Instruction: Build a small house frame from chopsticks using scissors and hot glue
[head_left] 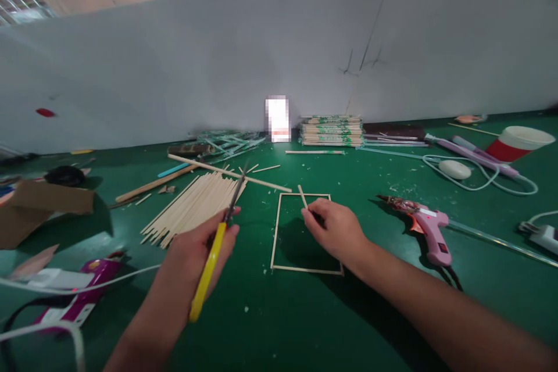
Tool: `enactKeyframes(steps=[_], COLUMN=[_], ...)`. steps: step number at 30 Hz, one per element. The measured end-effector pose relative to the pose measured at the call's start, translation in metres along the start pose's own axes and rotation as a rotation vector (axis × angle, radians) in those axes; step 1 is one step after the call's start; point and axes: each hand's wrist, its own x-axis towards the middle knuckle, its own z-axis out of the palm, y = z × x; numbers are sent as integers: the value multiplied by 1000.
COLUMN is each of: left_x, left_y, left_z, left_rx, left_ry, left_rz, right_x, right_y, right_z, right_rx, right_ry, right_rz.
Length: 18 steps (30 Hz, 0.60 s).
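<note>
My left hand point(200, 250) is closed on a pair of scissors with yellow handles point(208, 279), its dark blades pointing away from me. A long thin wooden stick point(265, 182) crosses at the blades; whether it lies between them I cannot tell. My right hand point(333, 226) pinches a short piece of wooden stick point(302, 196), tilted upward. Beneath that hand, a four-sided frame of thin sticks point(275, 232) lies flat on the green table point(261, 325). Left of it is a spread bundle of loose wooden sticks point(192, 206).
On the right rest a pink glue gun point(429, 224) and a red-and-white cup point(517, 142). Wrapped chopsticks point(332, 131) are stacked against the white board point(209, 64). A purple glue gun point(93, 285), white cables and a piece of cardboard point(52, 203) occupy the left side.
</note>
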Motion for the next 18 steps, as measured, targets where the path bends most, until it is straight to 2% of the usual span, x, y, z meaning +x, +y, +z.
enactKeyframes(steps=[2,3,6,8,11,13,15,18], left_x=[15,24,48,57,54,45,36,29], left_y=[5,7,8,4,-2,-3,-3,-2], left_z=[7,13,36,52,69,74,75,74], left_rx=[-272,-402,-662,-716,-690,-604,-502,-303], left_ry=[29,21,-94,-174,-242,-261,-291,-253], left_rz=[-59,-42,53,62,49,41,73,245], right_x=[1,1,0,-1,-1,1,5,11], right_y=[3,3,0,-4,-8,-7,-6,-4], right_z=[0,1,1,-2,-10,-16,-20,-25], right_rx=[-78,-111,-177,-173,-110,-78,-54,50], right_ry=[-23,-38,-72,10,323,474,499,420], right_rz=[26,29,3,-90,-314,-372,-359,-270])
